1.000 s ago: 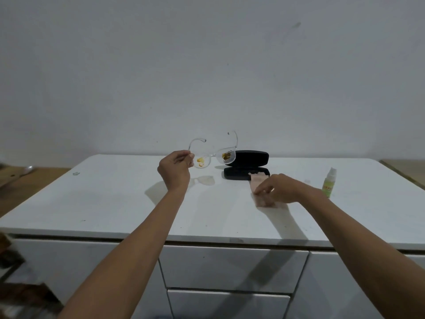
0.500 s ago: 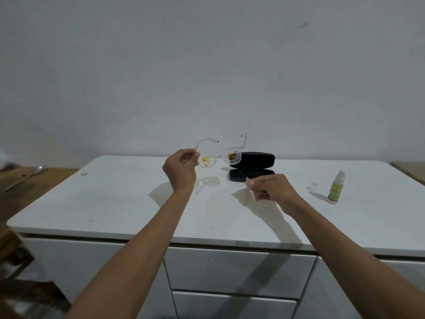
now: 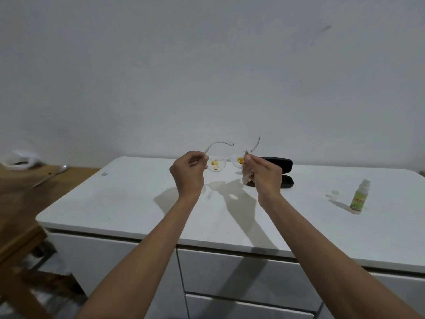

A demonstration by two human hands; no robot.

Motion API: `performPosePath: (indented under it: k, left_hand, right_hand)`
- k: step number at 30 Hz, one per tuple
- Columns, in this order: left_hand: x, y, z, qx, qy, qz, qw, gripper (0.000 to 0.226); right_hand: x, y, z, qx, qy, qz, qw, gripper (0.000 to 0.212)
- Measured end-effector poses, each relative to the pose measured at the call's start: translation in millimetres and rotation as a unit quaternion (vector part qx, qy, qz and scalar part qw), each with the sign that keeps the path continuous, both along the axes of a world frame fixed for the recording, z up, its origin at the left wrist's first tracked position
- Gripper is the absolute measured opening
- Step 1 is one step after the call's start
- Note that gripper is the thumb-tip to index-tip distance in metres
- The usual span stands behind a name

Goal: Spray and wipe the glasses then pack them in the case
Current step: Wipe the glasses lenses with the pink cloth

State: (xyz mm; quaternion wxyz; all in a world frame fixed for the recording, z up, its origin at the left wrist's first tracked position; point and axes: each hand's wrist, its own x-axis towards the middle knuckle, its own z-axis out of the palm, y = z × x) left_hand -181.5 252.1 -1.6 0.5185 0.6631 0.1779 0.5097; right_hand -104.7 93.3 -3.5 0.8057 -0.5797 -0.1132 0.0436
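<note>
Clear-framed glasses with yellow smears on both lenses hang in the air above the white cabinet top. My left hand pinches their left hinge. My right hand grips a small pale cloth and presses it against the right lens. Behind my right hand lies the black case, open, partly hidden by the hand. The small spray bottle with a green label stands upright at the right, its clear cap lying beside it.
A wooden table stands to the left with a spoon and a white object on it. White drawers sit under the cabinet top. A plain wall rises behind.
My right hand picked the cloth up off the cabinet top and raised it to the right lens. The left hand stayed on the glasses, lifting them slightly.
</note>
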Motion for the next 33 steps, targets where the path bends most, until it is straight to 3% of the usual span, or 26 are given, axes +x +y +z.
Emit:
performPosePath:
  k: [6,17,21,27,30,33]
  left_hand:
    - [-5,-2,5,-0.040,-0.022,-0.014,0.999,0.006]
    - [-10,-9,13,-0.026,-0.051,-0.016,0.998,0.006]
    - [-11,-5,16,-0.021,-0.057,0.000,0.998,0.005]
    - [-21,19,12,-0.016,-0.022,-0.010,1.000,0.011]
    - [-23,22,14,-0.003,-0.014,-0.030,0.999,0.015]
    - [-22,18,17,-0.001,-0.021,-0.038,0.999,0.014]
  right_hand:
    - [-8,20,2,-0.053,-0.060,-0.056,0.995,0.033]
    - [-12,49,16,0.033,-0.024,-0.178,0.983,0.010]
    - [-9,51,19,0.016,-0.029,-0.135,0.990,0.012]
    - [5,22,25,-0.114,-0.088,0.003,0.990,0.015]
    - [2,17,26,-0.129,-0.113,-0.020,0.985,0.012]
    - [-7,27,27,-0.075,-0.107,-0.104,0.986,0.015]
